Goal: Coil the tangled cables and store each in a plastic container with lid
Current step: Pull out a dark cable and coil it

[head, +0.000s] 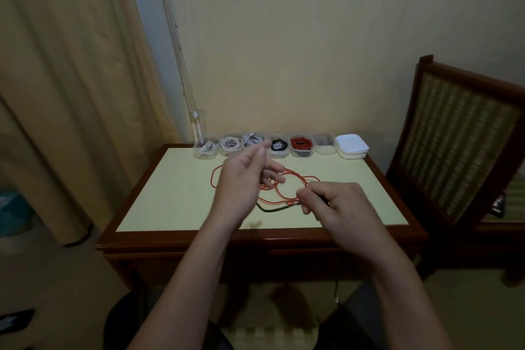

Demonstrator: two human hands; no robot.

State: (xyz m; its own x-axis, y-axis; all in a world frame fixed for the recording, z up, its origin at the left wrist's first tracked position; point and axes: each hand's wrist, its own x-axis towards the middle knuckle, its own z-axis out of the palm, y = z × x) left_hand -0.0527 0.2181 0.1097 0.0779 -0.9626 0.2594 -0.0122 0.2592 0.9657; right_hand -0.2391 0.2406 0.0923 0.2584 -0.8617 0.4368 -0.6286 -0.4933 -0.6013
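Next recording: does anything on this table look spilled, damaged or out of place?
Nothing spilled or damaged. The only disorder is the orange cable sprawled in tangled loops mid-table, crossing a dark cable: the job itself. The containers stand in a row at the back edge, lids stacked beside them.

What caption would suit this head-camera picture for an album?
Right hand pinches a dark cable beside a tangled orange cable; left hand hovers open.

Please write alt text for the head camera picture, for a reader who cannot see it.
A person's right hand pinches a dark cable beside a tangled orange cable on a table, while the left hand hovers open above it. Clear containers of coiled cables and stacked white lids line the far edge.
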